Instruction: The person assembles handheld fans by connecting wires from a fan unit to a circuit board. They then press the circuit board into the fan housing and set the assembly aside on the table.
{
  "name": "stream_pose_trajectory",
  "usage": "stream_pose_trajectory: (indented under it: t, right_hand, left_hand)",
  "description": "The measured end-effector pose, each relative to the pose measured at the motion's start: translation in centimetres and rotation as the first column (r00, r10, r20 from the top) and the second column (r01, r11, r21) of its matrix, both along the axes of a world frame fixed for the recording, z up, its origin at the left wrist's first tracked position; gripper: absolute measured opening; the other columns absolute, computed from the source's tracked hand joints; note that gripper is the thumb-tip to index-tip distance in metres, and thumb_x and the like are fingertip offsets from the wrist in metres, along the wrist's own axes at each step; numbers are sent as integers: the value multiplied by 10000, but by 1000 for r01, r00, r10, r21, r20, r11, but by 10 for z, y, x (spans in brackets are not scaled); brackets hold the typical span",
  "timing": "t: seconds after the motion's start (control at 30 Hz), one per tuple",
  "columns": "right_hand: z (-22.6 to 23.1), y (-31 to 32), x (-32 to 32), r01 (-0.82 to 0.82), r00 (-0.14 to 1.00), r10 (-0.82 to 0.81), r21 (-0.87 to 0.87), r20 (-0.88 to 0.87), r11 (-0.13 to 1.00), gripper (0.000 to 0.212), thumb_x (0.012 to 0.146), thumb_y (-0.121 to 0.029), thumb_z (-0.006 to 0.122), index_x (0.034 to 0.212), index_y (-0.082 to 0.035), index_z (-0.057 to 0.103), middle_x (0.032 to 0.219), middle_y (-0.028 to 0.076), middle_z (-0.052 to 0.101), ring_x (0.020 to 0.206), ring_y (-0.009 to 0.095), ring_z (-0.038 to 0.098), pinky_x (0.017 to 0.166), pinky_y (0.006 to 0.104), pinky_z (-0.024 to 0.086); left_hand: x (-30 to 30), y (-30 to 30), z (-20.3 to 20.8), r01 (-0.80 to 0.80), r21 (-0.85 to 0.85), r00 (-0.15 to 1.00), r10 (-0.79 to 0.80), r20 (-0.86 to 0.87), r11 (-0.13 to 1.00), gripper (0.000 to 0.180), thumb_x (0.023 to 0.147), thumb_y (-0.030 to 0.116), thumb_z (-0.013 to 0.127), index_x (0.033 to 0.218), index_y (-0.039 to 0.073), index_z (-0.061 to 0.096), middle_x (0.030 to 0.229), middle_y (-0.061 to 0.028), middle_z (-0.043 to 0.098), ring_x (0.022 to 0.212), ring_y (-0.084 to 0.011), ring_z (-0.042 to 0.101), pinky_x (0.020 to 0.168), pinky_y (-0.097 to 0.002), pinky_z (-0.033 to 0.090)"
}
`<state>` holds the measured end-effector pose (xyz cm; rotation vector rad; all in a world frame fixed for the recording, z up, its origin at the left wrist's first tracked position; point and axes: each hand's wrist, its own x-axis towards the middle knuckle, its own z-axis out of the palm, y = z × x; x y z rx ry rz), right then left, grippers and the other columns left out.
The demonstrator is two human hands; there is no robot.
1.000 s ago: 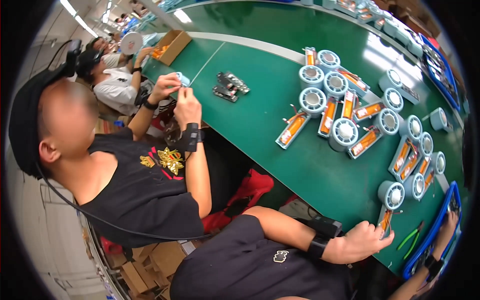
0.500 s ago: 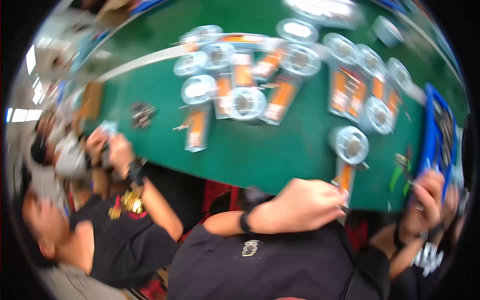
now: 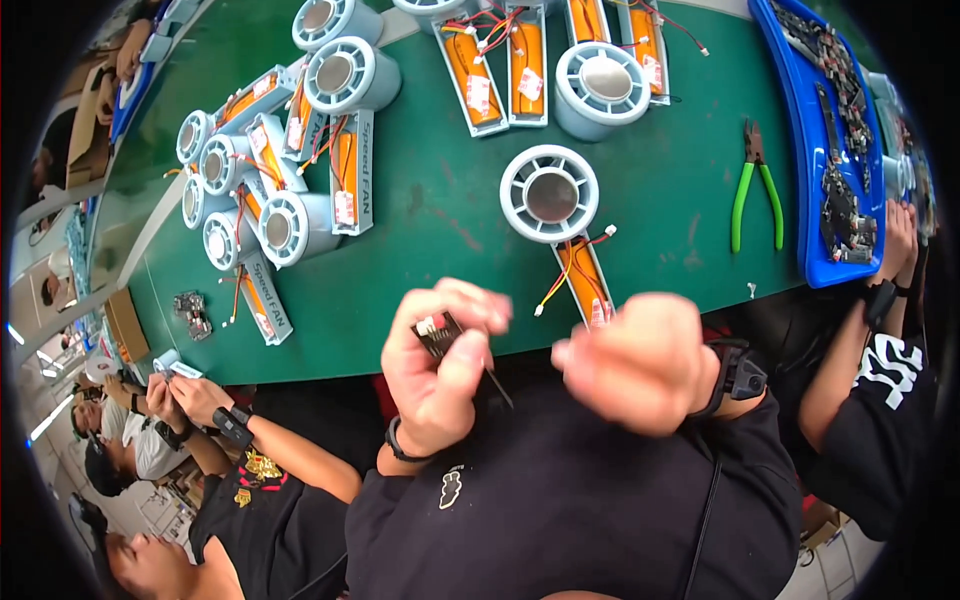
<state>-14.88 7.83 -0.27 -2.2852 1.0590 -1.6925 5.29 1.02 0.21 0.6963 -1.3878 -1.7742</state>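
Observation:
My left hand [image 3: 435,365] is closed on a small dark circuit board [image 3: 437,333] that has white and red connectors along its edge. A thin dark strip [image 3: 499,388] hangs below those fingers; what it belongs to is unclear. Just right of it, my right hand [image 3: 640,365] is curled and smeared by motion, so whether it grips anything does not show. Beyond both hands, a light blue fan [image 3: 550,195] lies on the green table. Its open handle holds an orange battery [image 3: 580,280] with red and yellow wires and white plugs, partly covered by my right hand.
Several similar fans [image 3: 285,228] lie at the left, others [image 3: 602,90] at the back. Green-handled cutters [image 3: 755,190] rest beside a blue tray [image 3: 800,150] of circuit boards. More boards [image 3: 192,314] sit at far left. Co-workers' hands [image 3: 190,398] appear left and right.
My right hand has come from beside the blue tray toward my left hand. My left hand is now raised with the circuit board in view. The whole view has shifted and sharpened.

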Motion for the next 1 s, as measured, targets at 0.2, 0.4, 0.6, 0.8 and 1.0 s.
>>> stream_pose_trajectory:
  t: [0.2,0.4,0.6,0.8,1.0]
  right_hand:
    - [1,-24,-7,210,976,-181,321,-119,923,297,694,-28,875,960,-46,744,932,76,721,651,206,679,538,298,476]
    - [2,-32,-8,144,988,-152,323,-1,936,261,708,-45,869,935,-28,743,801,73,730,650,229,694,549,306,496]
    - [5,-32,-5,164,983,-183,356,21,920,237,707,-30,863,914,-25,747,803,76,736,638,227,692,552,310,501]
    - [2,-40,-5,170,979,-199,363,44,916,218,731,34,829,925,-18,746,809,95,725,629,233,679,552,316,500]
    - [14,-36,1,235,969,-245,309,-5,922,236,722,53,778,944,-8,728,791,111,684,630,288,653,549,375,508]
  left_hand:
    - [-6,-1,22,-106,164,975,70,210,981,350,983,-21,621,1325,-32,544,983,-101,655,825,-125,629,744,-263,509]
    - [4,-12,15,-15,-228,957,80,280,973,365,962,-56,634,1313,-15,545,893,-64,602,874,-171,657,781,-287,527]
    - [-16,-5,-4,-226,-334,966,254,44,915,377,975,-62,632,1340,-9,555,911,-59,622,838,-141,658,694,-249,514]
    - [-15,-4,1,-47,31,989,42,144,998,403,994,-63,579,1389,-3,531,1040,-117,629,789,-149,649,654,-271,539]
    - [-15,-3,18,-7,-300,961,89,263,954,322,992,-80,572,1298,-10,642,1129,-142,634,844,-172,647,662,-271,534]
